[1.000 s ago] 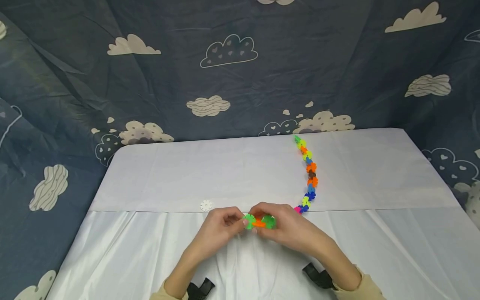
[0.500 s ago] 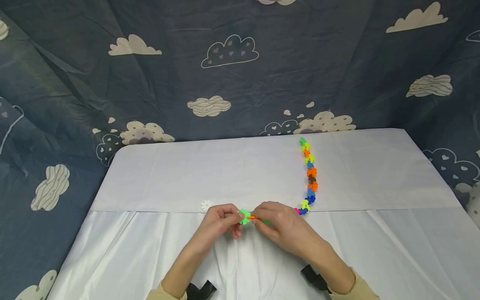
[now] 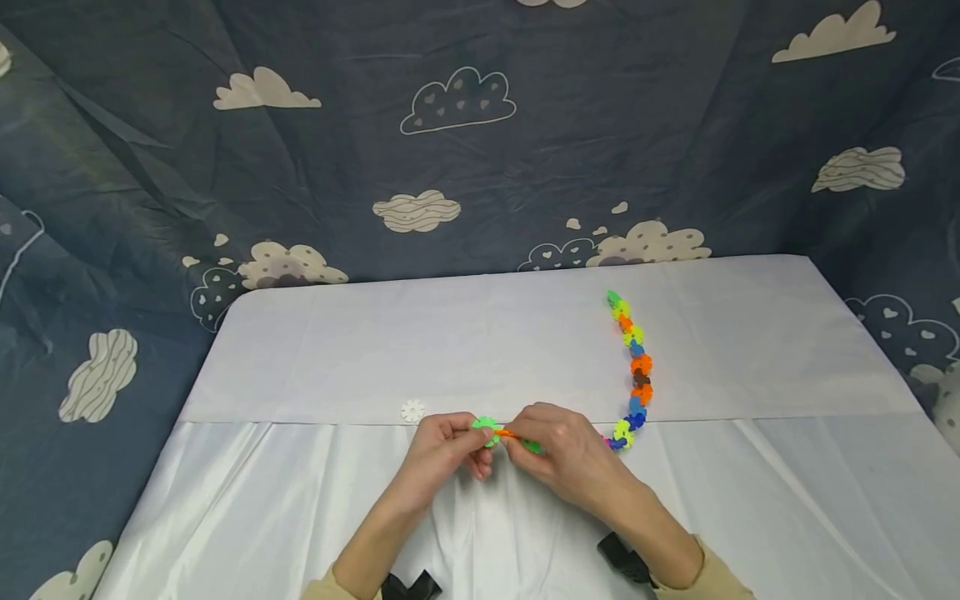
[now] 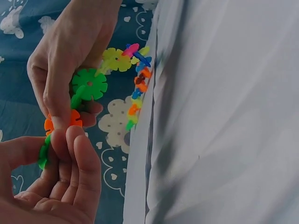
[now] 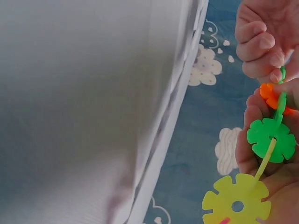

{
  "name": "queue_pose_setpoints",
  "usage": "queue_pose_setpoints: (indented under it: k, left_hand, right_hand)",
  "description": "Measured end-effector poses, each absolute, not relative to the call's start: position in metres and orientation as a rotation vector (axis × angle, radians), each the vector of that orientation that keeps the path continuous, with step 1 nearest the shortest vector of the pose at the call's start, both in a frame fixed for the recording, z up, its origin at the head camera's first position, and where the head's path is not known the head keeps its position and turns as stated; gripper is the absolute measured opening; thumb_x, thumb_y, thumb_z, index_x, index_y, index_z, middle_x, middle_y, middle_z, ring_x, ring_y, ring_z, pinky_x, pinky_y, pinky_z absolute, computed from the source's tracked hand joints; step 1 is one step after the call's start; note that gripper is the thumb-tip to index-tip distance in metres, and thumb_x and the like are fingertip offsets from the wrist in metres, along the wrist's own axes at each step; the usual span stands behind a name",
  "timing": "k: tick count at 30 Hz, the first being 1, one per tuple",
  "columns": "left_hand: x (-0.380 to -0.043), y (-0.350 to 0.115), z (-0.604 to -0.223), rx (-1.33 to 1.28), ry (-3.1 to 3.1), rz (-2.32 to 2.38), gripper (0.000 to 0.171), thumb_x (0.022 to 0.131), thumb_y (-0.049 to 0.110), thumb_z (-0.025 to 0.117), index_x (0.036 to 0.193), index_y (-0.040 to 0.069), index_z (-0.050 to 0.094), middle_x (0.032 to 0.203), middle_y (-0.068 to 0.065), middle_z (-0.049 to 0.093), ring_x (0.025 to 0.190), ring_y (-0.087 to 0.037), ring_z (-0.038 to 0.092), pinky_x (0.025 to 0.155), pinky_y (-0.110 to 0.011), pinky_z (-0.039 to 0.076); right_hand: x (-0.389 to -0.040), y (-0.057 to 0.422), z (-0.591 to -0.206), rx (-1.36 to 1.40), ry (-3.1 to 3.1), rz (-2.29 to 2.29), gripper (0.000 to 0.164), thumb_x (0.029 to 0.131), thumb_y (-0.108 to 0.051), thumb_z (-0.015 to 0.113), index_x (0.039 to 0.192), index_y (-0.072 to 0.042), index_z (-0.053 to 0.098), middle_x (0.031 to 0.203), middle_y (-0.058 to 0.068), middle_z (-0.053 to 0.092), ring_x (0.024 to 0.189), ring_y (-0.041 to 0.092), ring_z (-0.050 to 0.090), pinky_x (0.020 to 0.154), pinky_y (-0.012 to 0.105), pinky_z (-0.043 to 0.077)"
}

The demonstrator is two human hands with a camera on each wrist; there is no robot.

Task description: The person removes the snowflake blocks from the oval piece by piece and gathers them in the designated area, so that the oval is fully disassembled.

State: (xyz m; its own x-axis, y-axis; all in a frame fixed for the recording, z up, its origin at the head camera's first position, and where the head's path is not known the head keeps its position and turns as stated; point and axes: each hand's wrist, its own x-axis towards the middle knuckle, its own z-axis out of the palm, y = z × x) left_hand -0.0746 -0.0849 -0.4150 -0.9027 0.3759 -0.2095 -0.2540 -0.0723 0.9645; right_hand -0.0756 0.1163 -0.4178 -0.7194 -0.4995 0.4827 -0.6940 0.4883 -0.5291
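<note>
White disc (image 3: pixel 412 411) lies flat on the worktop (image 3: pixel 315 358), presumably placed within reach of the left hand (image 3: pixel 435 454). Left fingers pinch a green disc (image 3: pixel 485 427); the right hand (image 3: pixel 558 442) pinches an orange disc (image 4: pixel 74 121) set crosswise to it, apparently steadying their slots. Chain (image 3: pixel 641 394) curves from the right hand toward far right: thin, notched, multicoloured discs, crosswise linked.

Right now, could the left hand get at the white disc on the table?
Probably yes: the white disc lies close to the left hand, with nothing visible between them. But that hand pinches a green disc, so it would likely have to let go first.
</note>
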Motion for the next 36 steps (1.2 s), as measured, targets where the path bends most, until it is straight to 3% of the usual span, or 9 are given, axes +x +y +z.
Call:
queue_pose_setpoints:
  k: [5, 15, 22, 27, 31, 36]
  left_hand:
    - [-0.072, -0.082, -0.415, 0.091, 1.828, 2.051, 0.014, 0.091, 0.002, 0.060, 0.079, -0.005, 0.061, 0.064, -0.006, 0.060, 0.054, -0.015, 0.059, 0.055, -0.024, 0.051]
    - [-0.074, -0.087, -0.413, 0.036, 1.954, 2.030, 0.012, 0.086, -0.001, 0.063, 0.075, -0.007, 0.062, 0.059, -0.006, 0.058, 0.052, -0.016, 0.057, 0.054, -0.026, 0.051]
    - [-0.084, -0.109, -0.405, 0.096, 1.939, 2.048, 0.024, 0.091, 0.006, 0.065, 0.087, -0.017, 0.059, 0.067, -0.012, 0.060, 0.056, -0.019, 0.059, 0.056, -0.029, 0.052]
    - [-0.091, -0.122, -0.406, 0.022, 2.041, 1.965, 0.028, 0.097, 0.017, 0.062, 0.095, -0.011, 0.062, 0.078, -0.017, 0.061, 0.063, -0.023, 0.059, 0.056, -0.029, 0.050]
    - [-0.097, -0.132, -0.407, -0.037, 2.156, 1.917, 0.027, 0.101, 0.016, 0.052, 0.099, -0.007, 0.066, 0.083, -0.019, 0.062, 0.069, -0.027, 0.060, 0.057, -0.032, 0.050]
    - [-0.103, -0.143, -0.413, -0.102, 2.330, 1.839, 0.022, 0.099, 0.013, 0.057, 0.100, -0.004, 0.071, 0.077, -0.018, 0.061, 0.066, -0.029, 0.056, 0.059, -0.032, 0.047]
  right_hand:
    - [-0.075, 0.115, -0.420, 1.018, -2.459, 1.060, 0.008, 0.088, -0.008, 0.069, 0.087, -0.011, 0.076, 0.082, -0.010, 0.066, 0.071, 0.002, 0.056, 0.062, 0.016, 0.048]
    - [-0.077, 0.117, -0.420, 1.045, -2.433, 1.088, 0.010, 0.086, -0.004, 0.068, 0.084, -0.012, 0.074, 0.080, -0.011, 0.064, 0.067, 0.006, 0.056, 0.062, 0.015, 0.047]
    - [-0.082, 0.126, -0.416, 1.004, -2.447, 1.093, 0.011, 0.087, -0.006, 0.070, 0.091, -0.016, 0.075, 0.087, -0.011, 0.066, 0.077, 0.002, 0.059, 0.069, 0.020, 0.051]
    - [-0.083, 0.127, -0.415, 0.997, -2.511, 1.108, 0.010, 0.087, -0.007, 0.070, 0.092, -0.015, 0.076, 0.089, -0.012, 0.066, 0.078, 0.003, 0.059, 0.069, 0.023, 0.053]
    - [-0.082, 0.127, -0.416, 0.994, -2.534, 1.116, 0.010, 0.087, -0.007, 0.070, 0.091, -0.014, 0.076, 0.089, -0.012, 0.066, 0.077, 0.003, 0.058, 0.067, 0.026, 0.054]
    - [-0.083, 0.128, -0.416, 1.001, -2.546, 1.137, 0.010, 0.088, -0.008, 0.070, 0.092, -0.016, 0.076, 0.089, -0.013, 0.066, 0.077, 0.002, 0.058, 0.067, 0.028, 0.054]
